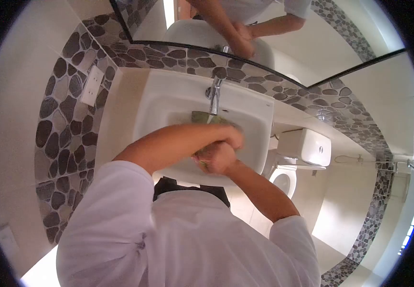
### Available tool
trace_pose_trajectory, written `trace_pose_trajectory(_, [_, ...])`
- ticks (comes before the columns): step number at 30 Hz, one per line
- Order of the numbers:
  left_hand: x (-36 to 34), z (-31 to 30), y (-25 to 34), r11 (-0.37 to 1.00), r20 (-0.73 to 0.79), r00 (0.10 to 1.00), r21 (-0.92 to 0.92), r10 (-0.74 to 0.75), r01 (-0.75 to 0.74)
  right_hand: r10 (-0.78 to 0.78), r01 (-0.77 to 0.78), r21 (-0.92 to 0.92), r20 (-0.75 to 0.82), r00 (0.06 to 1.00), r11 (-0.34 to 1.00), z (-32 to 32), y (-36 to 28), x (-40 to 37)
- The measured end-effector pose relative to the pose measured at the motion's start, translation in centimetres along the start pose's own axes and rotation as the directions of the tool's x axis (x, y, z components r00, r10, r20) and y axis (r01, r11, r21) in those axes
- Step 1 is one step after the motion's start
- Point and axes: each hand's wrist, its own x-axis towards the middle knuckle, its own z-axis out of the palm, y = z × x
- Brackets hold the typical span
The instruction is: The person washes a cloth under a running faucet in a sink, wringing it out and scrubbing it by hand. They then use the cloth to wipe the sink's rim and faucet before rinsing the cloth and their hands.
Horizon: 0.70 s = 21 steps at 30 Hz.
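Observation:
A wet, greenish cloth-like item lies in the white sink, below the chrome faucet. My left forearm crosses the basin from the left, and my left hand is bent down at its right end, blurred, with its fingers mostly hidden. Just below and touching it, my right hand is closed, with bits of green and pink material showing at its left side. Both hands are inside the basin. What lies between them is hidden by the hands and forearm.
A mirror above the sink reflects the arms. The wall outlet is on the pebble-tiled wall at left. To the right stands a white toilet. The sink's front edge is close to my body.

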Motion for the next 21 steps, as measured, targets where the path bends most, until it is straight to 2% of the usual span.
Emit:
trace_pose_trajectory(2, [1.5,2.0,0.1,0.977,0.029,1.000,0.215,-0.010,0.003,-0.067,0.065,-0.087,-0.023,0.997,0.994,1.8,0.6,0.8])
trace_pose_trajectory(4, [4.3,4.1,-0.9,0.962,-0.045,0.999,0.272,0.024,-0.011,0.033,-0.037,-0.052,-0.076,0.997,0.998,5.5,2.0,1.1])
trace_pose_trajectory(5, [4.0,4.3,-0.9,0.973,-0.118,0.993,0.231,0.002,0.025,0.082,-0.086,-0.030,-0.099,0.992,0.996,6.7,2.3,1.0])
trace_pose_trajectory(6, [2.5,3.9,-0.1,0.981,-0.191,0.981,0.186,-0.019,0.055,0.091,-0.088,0.064,-0.050,0.995,0.994,6.9,2.5,1.0])
trace_pose_trajectory(8, [-2.2,2.5,1.3,0.986,-0.378,0.910,-0.058,-0.169,0.159,0.096,-0.106,0.252,0.050,0.994,0.962,6.9,3.0,0.2])
trace_pose_trajectory(11, [-10.5,2.8,0.7,0.887,-0.537,0.807,-0.460,-0.244,-0.038,-0.143,0.159,0.300,-0.074,0.987,0.941,2.1,-0.1,-2.5])
trace_pose_trajectory(13, [-16.1,4.1,0.3,0.665,-0.633,0.585,-0.719,-0.507,-0.202,-0.123,0.274,0.355,-0.393,0.911,0.894,0.8,-0.6,-2.6])
trace_pose_trajectory(14, [-17.9,4.4,-1.0,0.657,-0.694,0.449,-0.705,-0.563,-0.266,-0.099,0.335,0.367,-0.534,0.840,0.868,0.6,-0.8,-2.6])
trace_pose_trajectory(15, [-19.6,4.6,-2.4,0.654,-0.733,0.301,-0.680,-0.610,-0.330,0.111,0.162,0.396,-0.583,0.805,0.904,1.5,-0.2,-2.2])
trace_pose_trajectory(16, [-21.1,4.2,-3.8,0.522,-0.641,0.266,-0.753,-0.720,-0.400,0.308,-0.012,0.435,-0.618,0.724,0.900,3.1,1.3,-1.5])
trace_pose_trajectory(17, [-22.2,3.2,-5.5,0.380,-0.530,0.241,-0.796,-0.813,-0.471,0.482,-0.177,0.481,-0.639,0.599,0.859,4.5,2.7,-0.8])
trace_pose_trajectory(19, [-22.7,0.7,-9.3,0.168,-0.517,0.196,-0.574,-0.833,-0.801,0.584,-0.455,0.368,-0.464,0.666,0.811,5.7,4.5,0.1])
trace_pose_trajectory(20, [-22.3,-0.9,-10.4,0.092,-0.502,0.202,-0.499,-0.841,-0.861,0.639,-0.574,0.282,-0.369,0.675,0.769,6.6,5.1,0.4])
trace_pose_trajectory(21, [-21.9,-2.7,-11.5,0.017,-0.491,0.207,-0.412,-0.846,-0.911,0.672,-0.621,0.256,-0.301,0.677,0.740,7.9,5.7,0.7])
